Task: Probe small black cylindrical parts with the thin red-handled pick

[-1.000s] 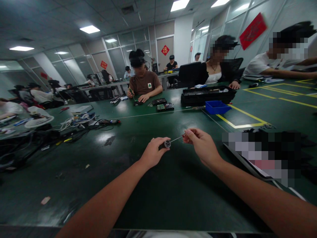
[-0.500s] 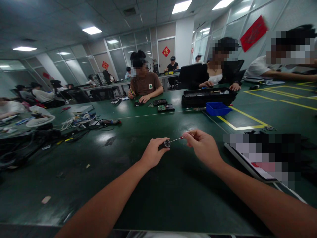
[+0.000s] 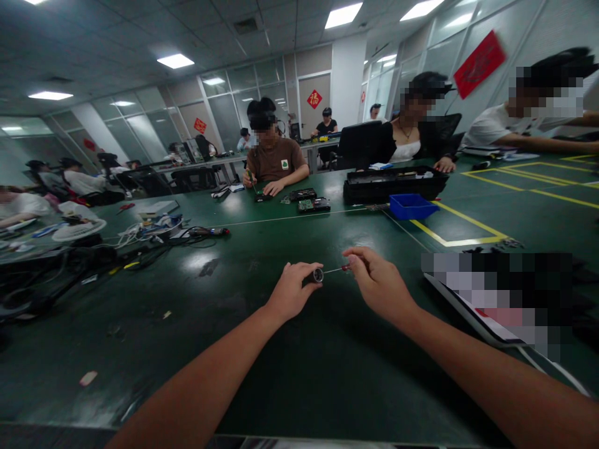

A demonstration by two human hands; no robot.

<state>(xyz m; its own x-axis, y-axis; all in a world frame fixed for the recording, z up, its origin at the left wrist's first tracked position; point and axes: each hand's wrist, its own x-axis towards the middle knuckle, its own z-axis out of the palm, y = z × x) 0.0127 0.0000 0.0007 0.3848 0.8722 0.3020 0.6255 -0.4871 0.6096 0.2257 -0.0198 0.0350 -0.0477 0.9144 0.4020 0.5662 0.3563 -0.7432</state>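
Observation:
My left hand [image 3: 291, 291] is closed around a small dark cylindrical part [image 3: 317, 275] with a pale round rim. The open-looking end of that part faces right and toward me. My right hand [image 3: 378, 277] pinches the red handle of a thin screwdriver [image 3: 345, 268]. Its metal shaft runs left to the round end of the part; whether the tip touches inside is too small to tell. Both hands are above the green table [image 3: 299, 355], over its middle.
Cables [image 3: 154, 227] and a dark pen-like tool [image 3: 210, 231] lie at left. A black case [image 3: 395, 187] and blue bin [image 3: 412, 206] stand ahead on the right. A blurred-out device [image 3: 486, 305] sits at right. Across the table a person [image 3: 281, 159] handles circuit boards.
My right hand has shifted slightly and its fingers have changed position on the screwdriver handle. The left hand stays nearly still. Across the table, one person's hand has drawn back from the black case.

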